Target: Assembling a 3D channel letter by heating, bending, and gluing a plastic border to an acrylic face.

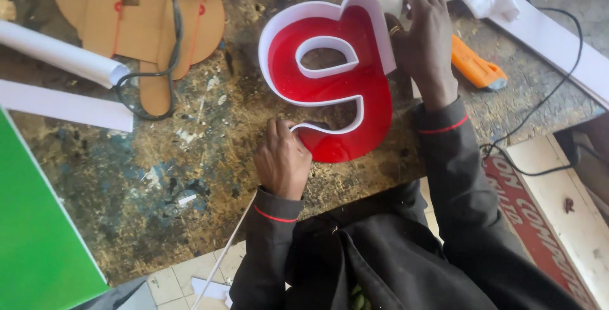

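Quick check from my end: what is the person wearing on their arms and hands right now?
Both arms are in long black sleeves, each with a thin red stripe around the cuff. The left hand is bare, with no glove. The right hand is bare too, apart from a gold-coloured ring on one finger. No watch or wristband shows on either wrist.

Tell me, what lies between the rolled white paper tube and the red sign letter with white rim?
In the head view, brown cardboard cutouts crossed by a black cable.

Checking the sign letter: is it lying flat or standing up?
Flat: the red letter lies face-up on the workbench, both hands at its white rim.
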